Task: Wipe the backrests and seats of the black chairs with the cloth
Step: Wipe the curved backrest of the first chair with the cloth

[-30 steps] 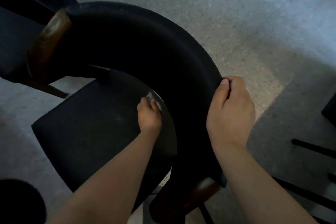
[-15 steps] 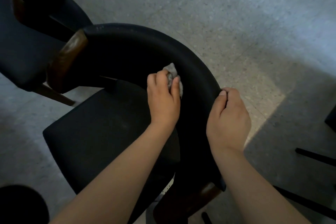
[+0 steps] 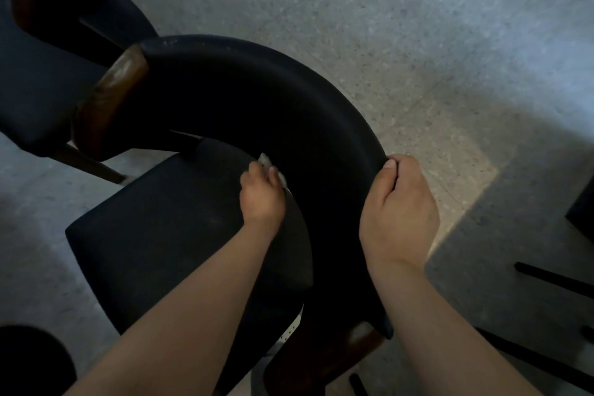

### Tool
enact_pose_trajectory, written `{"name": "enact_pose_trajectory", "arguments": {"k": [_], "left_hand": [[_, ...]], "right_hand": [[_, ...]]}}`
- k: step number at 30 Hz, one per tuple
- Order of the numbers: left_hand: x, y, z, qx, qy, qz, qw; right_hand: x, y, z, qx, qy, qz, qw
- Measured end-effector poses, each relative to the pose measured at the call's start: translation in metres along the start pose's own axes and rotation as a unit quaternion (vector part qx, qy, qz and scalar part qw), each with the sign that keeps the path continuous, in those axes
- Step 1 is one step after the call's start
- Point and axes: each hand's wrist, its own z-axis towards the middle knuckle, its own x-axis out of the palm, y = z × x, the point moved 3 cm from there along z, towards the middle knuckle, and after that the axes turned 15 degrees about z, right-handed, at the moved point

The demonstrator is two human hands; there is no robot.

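Near the frame's center, the left hand is gripping a small grey cloth and pressing it low against the inner face of the black chair's curved backrest, just above the seat. Right of center, the right hand is clasping the backrest's top edge. A second black chair is standing at upper left.

The cloth is almost wholly hidden under the left hand; only pale scraps show past the fingers. On the right hand the fingertips are out of sight behind the backrest rim. A second chair is cut off by the top and left edges, a dark round shape by the bottom left corner
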Motion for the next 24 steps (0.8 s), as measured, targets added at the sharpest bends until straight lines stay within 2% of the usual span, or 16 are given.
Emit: {"name": "enact_pose_trajectory", "arguments": {"k": [2, 5, 11, 15, 20, 24], "left_hand": [[-0.004, 0.011, -0.001, -0.007, 0.016, 0.012, 1.0], [-0.021, 0.002, -0.01, 0.067, -0.028, -0.004, 0.997], [-0.063, -0.066, -0.04, 0.218, -0.127, -0.052, 0.966], [-0.075, -0.117, -0.047, 0.279, -0.169, -0.018, 0.945], [-0.065, -0.136, -0.035, 0.274, -0.217, 0.135, 0.927], [-0.072, -0.142, -0.021, 0.258, -0.244, 0.166, 0.92]], "right_hand": [[0.0, 0.0, 0.0, 0.001, 0.001, -0.002, 1.0], [0.0, -0.001, 0.0, 0.0, -0.003, 0.002, 1.0], [0.0, -0.001, 0.0, 0.003, -0.005, 0.006, 1.0], [0.002, -0.002, 0.0, -0.003, -0.007, 0.015, 1.0], [0.003, -0.004, -0.001, -0.012, -0.005, 0.026, 1.0], [0.002, -0.002, 0.0, -0.01, -0.002, 0.029, 1.0]]}}
